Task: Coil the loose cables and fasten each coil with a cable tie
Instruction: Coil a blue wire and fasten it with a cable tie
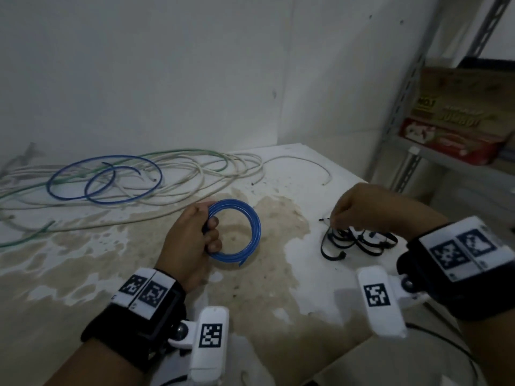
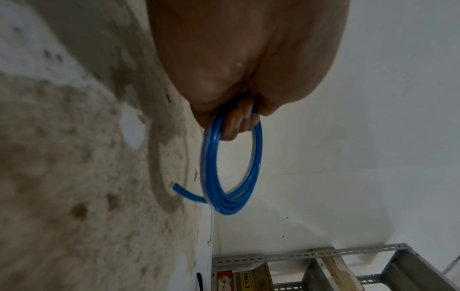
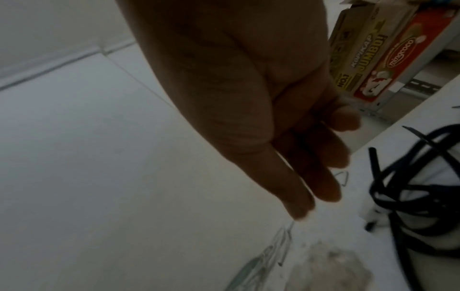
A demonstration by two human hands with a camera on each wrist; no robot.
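My left hand (image 1: 211, 232) grips a small coil of blue cable (image 1: 250, 215) by its left side, fingers curled through the ring, just above the stained white table (image 1: 278, 296). In the left wrist view the blue coil (image 2: 248, 189) hangs from my left hand (image 2: 239, 122), one cut end sticking out. My right hand (image 1: 334, 218) hovers over a heap of black cable ties (image 1: 359, 242), fingertips pointing down at its left edge. In the right wrist view my right hand (image 3: 321, 187) has straight, close fingers with nothing between them; the black cable ties (image 3: 410, 187) lie beside them.
Loose cables lie tangled at the table's back left: a blue one (image 1: 106, 179) in wide loops, several white ones (image 1: 209, 168), a green one (image 1: 28, 238). A wall stands behind. A metal shelf (image 1: 401, 129) with cardboard boxes (image 1: 457, 129) stands beyond the table's right edge.
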